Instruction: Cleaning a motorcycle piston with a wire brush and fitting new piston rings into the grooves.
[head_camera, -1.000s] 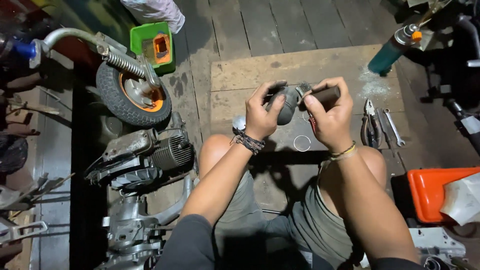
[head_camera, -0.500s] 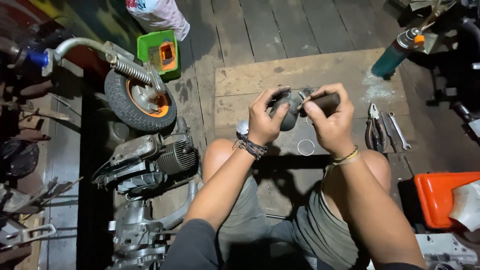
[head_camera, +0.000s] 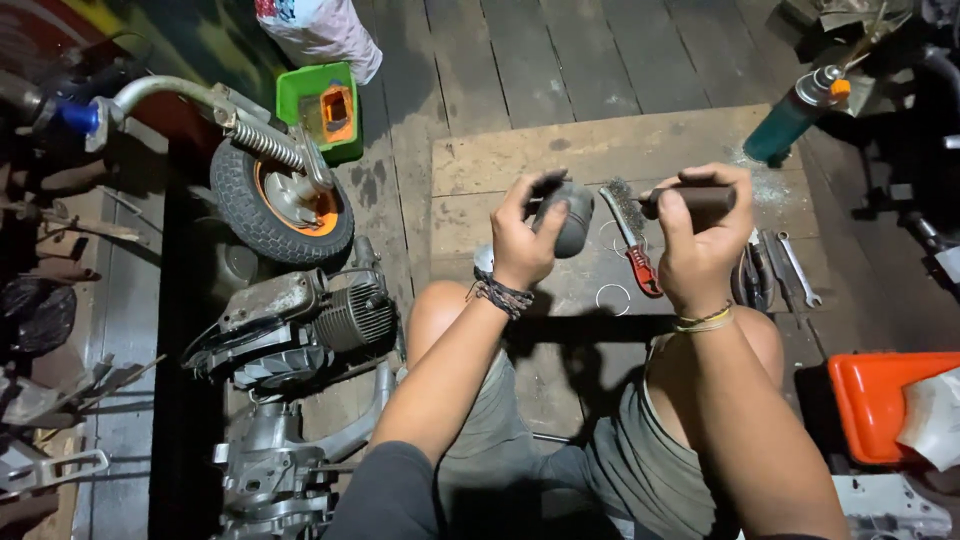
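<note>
Above the wooden board on the plank floor, I see both hands raised over my knees. My left hand is closed around a dull grey metal cylinder, thumb and fingers wrapped on its side, so the part sits in the air just over the board. My right hand is clamped on a dark handled tool held level, its thin tip pointing toward the cylinder; the two are near each other but apart.

Under the hands, a wire brush with a red handle lies on the board, with a thin ring beside it. To the right of my right wrist lie pliers and a spanner, partly hidden by the hand. A teal gas canister with an orange nozzle lies at the board's far right corner.

On the left stand a small wheel with an orange rim, its fork and spring, and a green box behind it. Closer to me sits a small finned engine, just beside my left knee, and more engine casing below it. An orange tray sits by my right leg.
</note>
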